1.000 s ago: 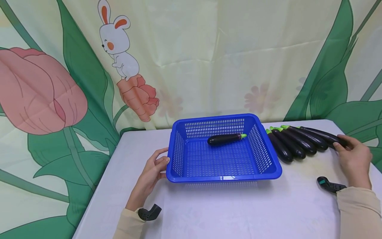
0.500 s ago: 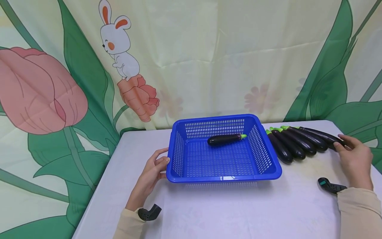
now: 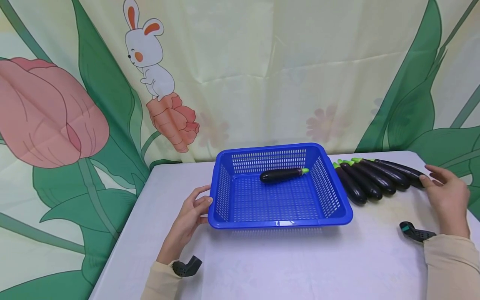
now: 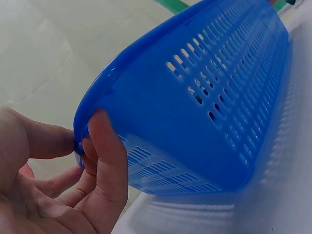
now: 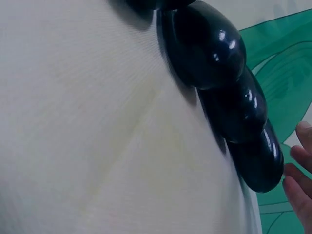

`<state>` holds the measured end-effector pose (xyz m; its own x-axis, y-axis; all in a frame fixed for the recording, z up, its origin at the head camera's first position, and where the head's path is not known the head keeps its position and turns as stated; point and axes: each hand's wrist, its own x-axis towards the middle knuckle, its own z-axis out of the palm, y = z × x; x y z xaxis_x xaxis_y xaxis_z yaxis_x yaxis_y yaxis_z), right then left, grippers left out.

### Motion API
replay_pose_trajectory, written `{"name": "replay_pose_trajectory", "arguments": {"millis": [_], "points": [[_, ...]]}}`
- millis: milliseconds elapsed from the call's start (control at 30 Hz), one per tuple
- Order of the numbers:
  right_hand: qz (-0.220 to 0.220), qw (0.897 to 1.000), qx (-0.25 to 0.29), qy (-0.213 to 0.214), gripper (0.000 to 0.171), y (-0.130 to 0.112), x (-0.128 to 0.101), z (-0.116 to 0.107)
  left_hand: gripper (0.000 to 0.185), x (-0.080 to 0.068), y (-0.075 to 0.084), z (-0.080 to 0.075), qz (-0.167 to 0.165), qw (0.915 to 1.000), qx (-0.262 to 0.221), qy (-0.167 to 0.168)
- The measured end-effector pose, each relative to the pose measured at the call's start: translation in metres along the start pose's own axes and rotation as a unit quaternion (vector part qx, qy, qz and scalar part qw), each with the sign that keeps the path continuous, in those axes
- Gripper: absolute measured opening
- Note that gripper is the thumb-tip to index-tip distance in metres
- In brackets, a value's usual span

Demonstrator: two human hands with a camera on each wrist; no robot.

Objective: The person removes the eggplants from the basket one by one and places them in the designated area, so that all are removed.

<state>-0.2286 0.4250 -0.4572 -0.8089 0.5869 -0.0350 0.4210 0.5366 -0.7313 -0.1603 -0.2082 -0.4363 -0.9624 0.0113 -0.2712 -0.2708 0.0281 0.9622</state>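
Observation:
A blue plastic basket (image 3: 277,223) with slotted sides stands on the table, and one eggplant (image 3: 281,175) lies inside it near the back. My left hand (image 3: 191,216) grips the basket's left rim, with thumb and fingers on either side of it in the left wrist view. Right of the basket, several dark eggplants (image 3: 375,179) lie in a row, green stems toward the back. My right hand (image 3: 448,198) is at the blunt end of the rightmost eggplant. In the right wrist view its loosely bent fingers (image 5: 300,183) are beside that end, touching or nearly so.
A white cloth covers the table (image 3: 262,266). Behind it hangs a curtain (image 3: 240,112) printed with a rabbit, tulips and leaves. A black wrist device (image 3: 416,232) sits at the right sleeve, and another one (image 3: 187,266) at the left.
My right hand has shifted very slightly right, and its fingers no longer reach as far over the rightmost eggplant's end. My left hand and the basket have kept their places.

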Motion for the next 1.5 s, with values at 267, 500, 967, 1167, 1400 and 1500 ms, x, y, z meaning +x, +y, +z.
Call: {"name": "replay_pose_trajectory", "arguments": {"millis": [267,500,967,1167,1400,1500], "points": [[-0.011,1.000,-0.006,0.001,0.056,-0.007,-0.006,-0.006,0.053,-0.001,-0.001,-0.001,-0.001,1.0000,-0.001,0.000],[-0.021,1.000,0.007,0.000,0.055,-0.018,-0.011,-0.006,0.052,-0.002,-0.002,-0.001,-0.003,1.0000,0.000,0.002],[-0.101,0.994,0.046,-0.001,0.053,-0.049,-0.035,-0.010,0.051,-0.004,-0.004,-0.003,0.000,1.0000,0.000,-0.002],[-0.152,0.987,0.050,-0.006,0.052,-0.065,-0.049,-0.014,0.050,-0.003,-0.005,-0.003,-0.001,0.9999,-0.014,-0.002],[-0.216,0.976,0.036,-0.023,0.051,-0.084,-0.065,-0.016,0.049,-0.001,-0.002,-0.002,0.003,1.0000,-0.008,-0.001],[-0.263,0.964,0.017,-0.033,0.052,-0.090,-0.070,-0.015,0.050,0.001,-0.001,-0.001,0.004,1.0000,-0.001,-0.004]]}}
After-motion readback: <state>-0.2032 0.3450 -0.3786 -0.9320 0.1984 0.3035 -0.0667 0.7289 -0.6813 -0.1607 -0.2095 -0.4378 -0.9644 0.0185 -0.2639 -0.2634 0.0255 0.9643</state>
